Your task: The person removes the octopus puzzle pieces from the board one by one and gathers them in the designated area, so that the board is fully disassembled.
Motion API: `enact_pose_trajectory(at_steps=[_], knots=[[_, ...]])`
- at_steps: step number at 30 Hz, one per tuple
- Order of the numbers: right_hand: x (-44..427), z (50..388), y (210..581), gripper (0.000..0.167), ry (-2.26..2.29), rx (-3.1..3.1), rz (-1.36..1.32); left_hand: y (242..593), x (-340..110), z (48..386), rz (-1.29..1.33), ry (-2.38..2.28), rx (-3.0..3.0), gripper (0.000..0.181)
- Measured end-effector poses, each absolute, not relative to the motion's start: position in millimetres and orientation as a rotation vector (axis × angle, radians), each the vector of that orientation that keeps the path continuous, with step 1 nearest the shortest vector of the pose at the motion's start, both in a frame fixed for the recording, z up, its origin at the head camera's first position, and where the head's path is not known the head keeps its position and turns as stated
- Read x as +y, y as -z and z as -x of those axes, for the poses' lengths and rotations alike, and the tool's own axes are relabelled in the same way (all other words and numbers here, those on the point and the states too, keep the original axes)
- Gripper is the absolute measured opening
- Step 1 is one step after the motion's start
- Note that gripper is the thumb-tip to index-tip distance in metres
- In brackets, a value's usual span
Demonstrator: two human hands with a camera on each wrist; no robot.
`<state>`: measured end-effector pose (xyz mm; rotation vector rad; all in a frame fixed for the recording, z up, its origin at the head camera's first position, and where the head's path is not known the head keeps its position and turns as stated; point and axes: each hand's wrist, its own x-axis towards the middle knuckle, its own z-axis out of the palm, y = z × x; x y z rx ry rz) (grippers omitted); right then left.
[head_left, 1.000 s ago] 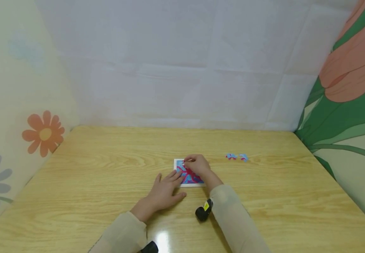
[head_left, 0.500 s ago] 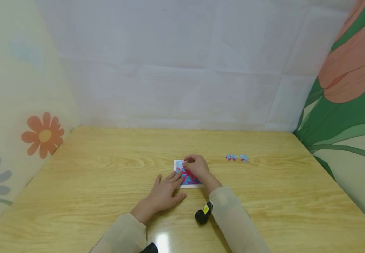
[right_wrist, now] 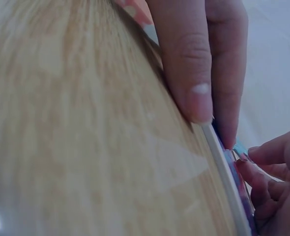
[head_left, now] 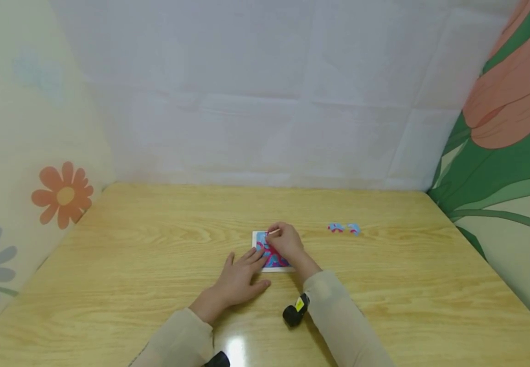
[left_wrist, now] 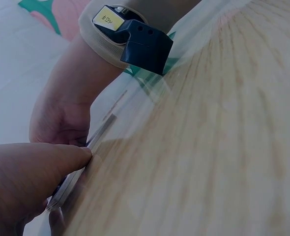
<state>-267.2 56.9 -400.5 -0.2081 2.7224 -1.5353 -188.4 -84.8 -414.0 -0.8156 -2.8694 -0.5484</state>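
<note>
A small picture puzzle (head_left: 275, 261) in a white frame lies flat on the table, blue with pink-red shapes. Straight fingers of my left hand (head_left: 241, 280) rest on its left part; in the left wrist view, the thumb (left_wrist: 61, 160) reaches the frame's edge. Over the puzzle's upper part, my right hand (head_left: 287, 240) pinches a puzzle piece (head_left: 274, 232) between thumb and fingertips, its pale edge showing. A sliver of this puzzle piece (right_wrist: 241, 149) appears in the right wrist view. The right hand hides the puzzle's upper right area.
Two loose puzzle pieces (head_left: 336, 228), blue and pink, lie on the wooden table (head_left: 154, 244) to the right of the puzzle. A white cloth (head_left: 255, 102) hangs behind the table. Black cameras (head_left: 295, 311) are strapped to both wrists.
The right fingers have shifted slightly on the puzzle's upper part, and the piece's pale edge now stands tilted and plainer to see. My left hand stays in place.
</note>
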Motion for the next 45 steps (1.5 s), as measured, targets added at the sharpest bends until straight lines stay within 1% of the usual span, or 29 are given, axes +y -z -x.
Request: enact_pose_trajectory(at_steps=[21, 27, 31, 33, 45], knots=[[57.3, 267.3, 404.7, 0.026, 1.409, 2.778, 0.296, 412.8, -84.9, 187.2, 0.812, 0.544, -2.881, 0.055], [59.2, 270.3, 409.7, 0.022, 1.448, 2.774, 0.351, 413.1, -85.0, 187.3, 0.806, 0.534, -2.889, 0.055], [58.8, 268.8, 408.1, 0.022, 1.464, 2.774, 0.333, 412.7, -85.3, 187.4, 0.8, 0.534, -2.895, 0.054], [57.5, 267.4, 405.7, 0.022, 1.447, 2.768, 0.274, 412.5, -85.4, 187.5, 0.8, 0.533, -2.895, 0.054], [58.8, 266.0, 406.0, 0.021, 1.51, 2.758, 0.263, 413.0, -85.3, 186.8, 0.817, 0.563, -2.887, 0.054]])
